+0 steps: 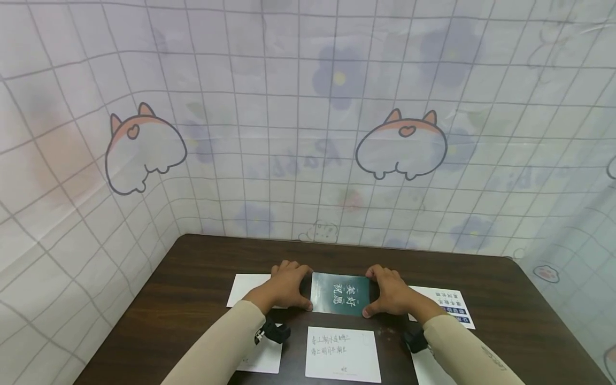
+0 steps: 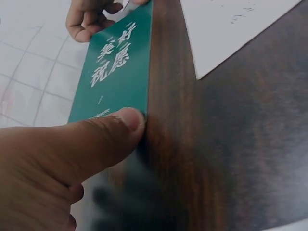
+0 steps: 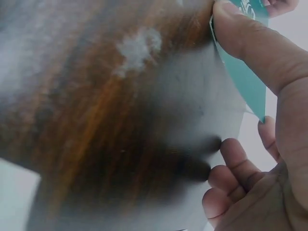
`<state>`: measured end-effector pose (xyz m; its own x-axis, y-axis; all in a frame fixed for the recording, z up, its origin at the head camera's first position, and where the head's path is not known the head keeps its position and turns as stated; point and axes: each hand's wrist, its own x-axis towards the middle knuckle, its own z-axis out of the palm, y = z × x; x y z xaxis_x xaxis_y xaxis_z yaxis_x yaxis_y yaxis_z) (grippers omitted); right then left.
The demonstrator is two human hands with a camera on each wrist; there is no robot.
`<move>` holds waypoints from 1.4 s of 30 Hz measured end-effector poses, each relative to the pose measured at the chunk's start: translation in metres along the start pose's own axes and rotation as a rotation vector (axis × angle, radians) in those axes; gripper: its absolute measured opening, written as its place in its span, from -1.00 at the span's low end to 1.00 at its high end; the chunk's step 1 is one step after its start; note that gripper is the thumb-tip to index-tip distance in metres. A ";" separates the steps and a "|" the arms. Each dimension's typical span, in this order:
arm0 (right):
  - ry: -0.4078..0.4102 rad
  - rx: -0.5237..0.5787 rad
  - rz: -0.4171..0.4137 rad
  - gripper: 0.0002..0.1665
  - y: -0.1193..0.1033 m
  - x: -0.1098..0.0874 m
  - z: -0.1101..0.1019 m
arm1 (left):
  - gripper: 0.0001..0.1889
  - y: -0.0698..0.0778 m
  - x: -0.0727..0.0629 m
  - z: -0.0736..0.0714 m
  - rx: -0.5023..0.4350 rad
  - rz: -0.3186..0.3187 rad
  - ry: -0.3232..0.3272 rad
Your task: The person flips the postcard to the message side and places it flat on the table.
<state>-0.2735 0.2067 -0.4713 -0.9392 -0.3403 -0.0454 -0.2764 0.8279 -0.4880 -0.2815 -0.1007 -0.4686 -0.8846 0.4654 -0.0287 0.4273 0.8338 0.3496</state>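
A green card with white printed characters is held over the dark wooden table by both hands. At its left end, my left hand grips it, the thumb lying on the near corner in the left wrist view. The right hand holds the opposite end with thumb and fingers spread across the short edge. In the right wrist view the green card shows under the right thumb, while the other fingers curl loosely below. A white card with handwritten lines lies just in front.
More white cards lie around: one at back left, another at front left beside the left forearm, a printed one with blue blocks at right, and one partly under the right forearm. A patterned curtain hangs behind the table.
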 end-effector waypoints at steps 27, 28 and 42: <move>0.067 0.213 -0.014 -0.40 0.000 -0.014 0.000 | -0.61 0.003 -0.007 0.002 -0.352 0.018 0.148; 0.069 0.220 -0.009 -0.42 0.001 -0.014 0.000 | -0.61 0.004 -0.008 0.002 -0.369 0.011 0.149; 0.093 0.191 -0.038 -0.85 0.003 -0.015 -0.001 | -0.89 0.000 -0.008 0.005 -0.456 0.014 0.165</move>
<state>-0.2606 0.2152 -0.4712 -0.9460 -0.3198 0.0532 -0.2772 0.7128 -0.6443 -0.2734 -0.1027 -0.4733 -0.9128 0.3919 0.1152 0.3471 0.5954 0.7246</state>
